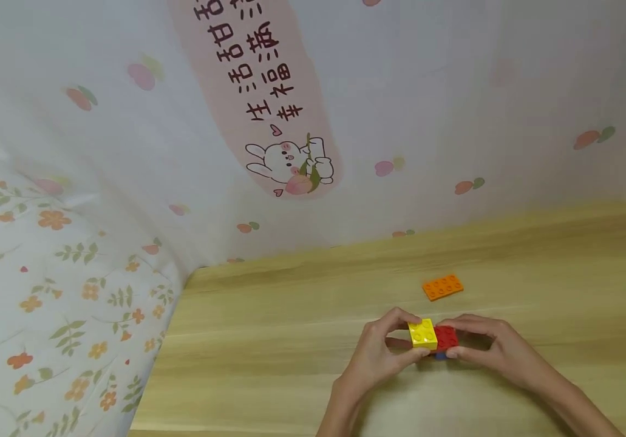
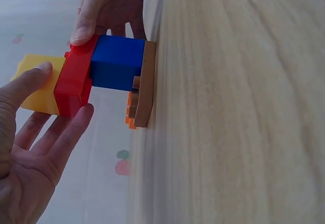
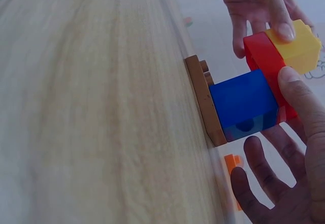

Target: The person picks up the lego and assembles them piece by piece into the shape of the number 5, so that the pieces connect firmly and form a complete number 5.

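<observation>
My left hand (image 1: 373, 349) pinches a yellow brick (image 1: 423, 334) between thumb and fingers. That brick sits on the left end of a red brick (image 1: 446, 338), whose right end my right hand (image 1: 501, 346) grips. Under the red brick stands a blue brick (image 2: 118, 61), mounted on a brown studded plate (image 2: 147, 87) that rests on the table. In the left wrist view, the yellow end of the red brick overhangs past the blue one. From above, the hands and upper bricks hide most of the blue brick and brown plate.
Behind the stack an orange studded plate (image 1: 442, 287) lies on the wooden table (image 1: 269, 340). A printed white cloth (image 1: 427, 109) hangs along the table's back edge, and a floral cloth (image 1: 61, 303) is at the left.
</observation>
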`<state>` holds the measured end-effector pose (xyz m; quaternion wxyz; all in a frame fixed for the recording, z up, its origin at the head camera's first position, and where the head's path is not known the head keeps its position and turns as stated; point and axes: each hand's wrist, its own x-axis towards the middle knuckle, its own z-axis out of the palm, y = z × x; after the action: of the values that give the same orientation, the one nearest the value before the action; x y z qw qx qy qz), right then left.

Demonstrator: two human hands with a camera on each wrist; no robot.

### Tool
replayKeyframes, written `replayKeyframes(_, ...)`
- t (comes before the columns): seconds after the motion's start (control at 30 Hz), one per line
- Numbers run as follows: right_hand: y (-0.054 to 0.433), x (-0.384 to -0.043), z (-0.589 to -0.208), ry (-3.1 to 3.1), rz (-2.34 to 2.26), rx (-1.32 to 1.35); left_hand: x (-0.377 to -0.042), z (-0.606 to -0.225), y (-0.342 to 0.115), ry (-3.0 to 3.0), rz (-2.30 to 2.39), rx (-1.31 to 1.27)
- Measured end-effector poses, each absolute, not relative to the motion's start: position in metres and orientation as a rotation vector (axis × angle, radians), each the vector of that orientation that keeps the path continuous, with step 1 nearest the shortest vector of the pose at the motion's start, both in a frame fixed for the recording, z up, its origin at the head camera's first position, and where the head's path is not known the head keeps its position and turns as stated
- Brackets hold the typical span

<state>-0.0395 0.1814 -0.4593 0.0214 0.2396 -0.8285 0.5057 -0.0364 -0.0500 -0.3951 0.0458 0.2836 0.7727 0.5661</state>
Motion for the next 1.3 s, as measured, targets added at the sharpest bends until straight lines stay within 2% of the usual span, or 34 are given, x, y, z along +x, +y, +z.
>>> replayKeyframes(0.17,0.183,-0.031,-0.462,-2.574,1.552,0.706,-0.032,-0.392,-0.047,2.321,1.697,0.844)
replayKeyframes(0.63,0.185,-0.038,-0.459,-2.511,1.554,0.761,-0.04,-0.406,-0.046,2.29,1.767,0.85)
replayKeyframes(0.97,0.178,-0.034,-0.466,-2.485,1.625,0.804,-0.038,-0.437,-0.054,2.329,1.79,0.846)
replayKeyframes(1.3,0.179,-0.035,-0.465,-2.51,1.606,0.762,-0.043,-0.437,-0.053,2.246,1.818,0.778)
